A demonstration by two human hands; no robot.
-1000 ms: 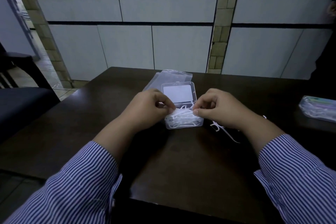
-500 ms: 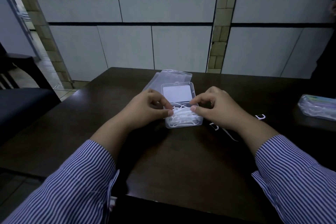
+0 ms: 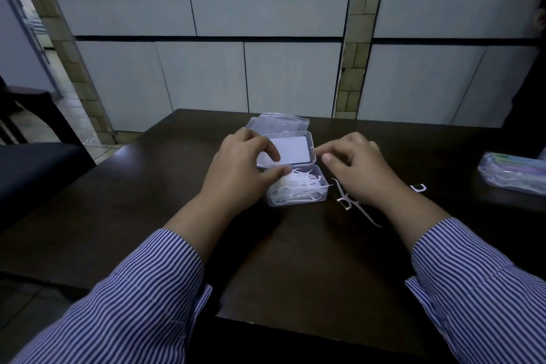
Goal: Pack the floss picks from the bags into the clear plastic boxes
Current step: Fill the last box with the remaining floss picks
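Hands have left the pile: a second ago both of yours pinched at the picks inside the clear box (image 3: 297,189); your left hand (image 3: 240,170) now sits on the box's left edge, and your right hand (image 3: 359,170) has drawn off to the box's right.

Your left grip is loosely spread, thumb tip touching the box's near-left rim, forefinger resting on the raised lid (image 3: 291,148); it pinches nothing. Your right grip is half curled, fingers apart, forefinger reaching toward the lid's right corner; whether it touches the lid cannot be told, and it holds nothing visible.

The box stands open at the middle of the dark worktop (image 3: 177,216), long axis running left to right, lid hinged back on the far side. White floss picks (image 3: 298,188) lie heaped inside it, mostly lengthwise. Loose picks (image 3: 353,204) lie just right of the box, partly under your right hand; one points its thin end toward you. An emptied bag (image 3: 277,124) lies behind the box, a full bag (image 3: 514,174) well to its right.
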